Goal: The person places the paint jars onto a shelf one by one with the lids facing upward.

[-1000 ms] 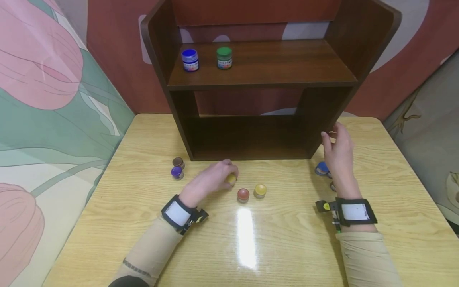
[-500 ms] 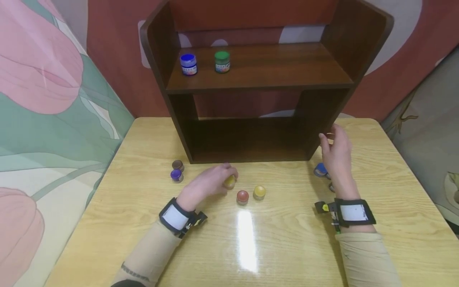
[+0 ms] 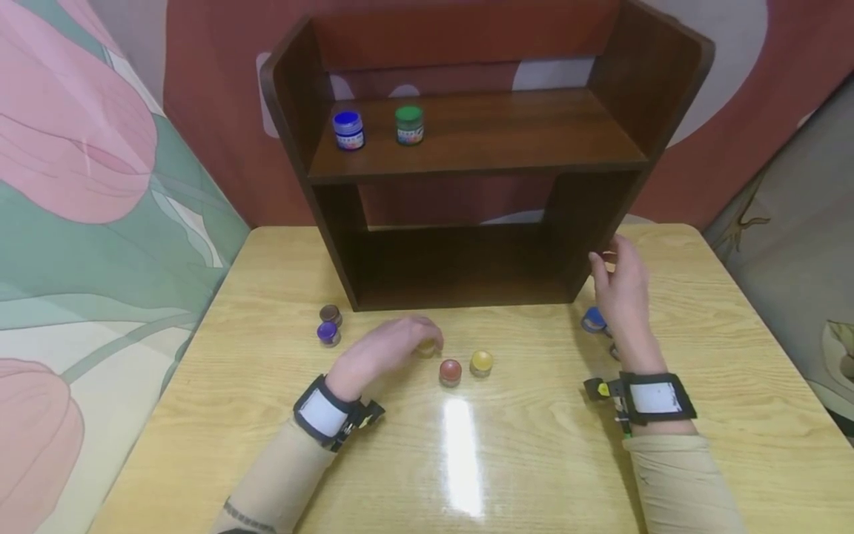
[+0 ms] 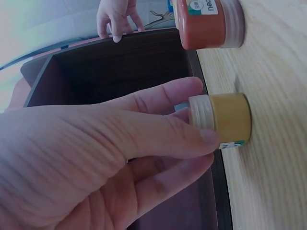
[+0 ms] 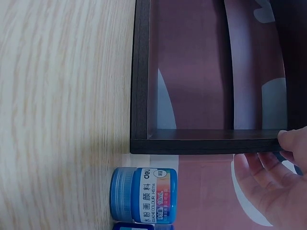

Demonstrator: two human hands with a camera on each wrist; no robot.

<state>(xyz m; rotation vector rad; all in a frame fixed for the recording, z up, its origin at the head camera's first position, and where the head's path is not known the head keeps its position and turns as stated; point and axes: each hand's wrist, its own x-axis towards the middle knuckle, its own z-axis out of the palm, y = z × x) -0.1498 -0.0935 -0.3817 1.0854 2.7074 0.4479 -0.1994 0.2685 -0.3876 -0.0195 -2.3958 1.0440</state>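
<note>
My left hand [image 3: 387,348] pinches an ochre-yellow paint jar [image 4: 232,120] by its pale lid, thumb on one side and fingers on the other. The jar stands close to the tabletop, lid end toward the palm; in the head view the hand mostly covers it. Right of it are a red paint jar [image 3: 450,372] and a yellow paint jar [image 3: 481,363]. My right hand [image 3: 623,293] holds the right side panel of a dark brown shelf [image 3: 467,173], thumb at its front edge, fingers along the outside.
A blue jar [image 3: 349,131] and a green jar [image 3: 409,125] stand on the upper board. Brown [image 3: 330,316] and purple [image 3: 328,333] jars sit left of the shelf. Near the right wrist is a bright blue jar [image 5: 158,196], with others partly hidden.
The left hand has turned palm-down over the yellow jar, tipping it so less of it shows from above. The right hand keeps its place at the shelf; the head view has shifted slightly.
</note>
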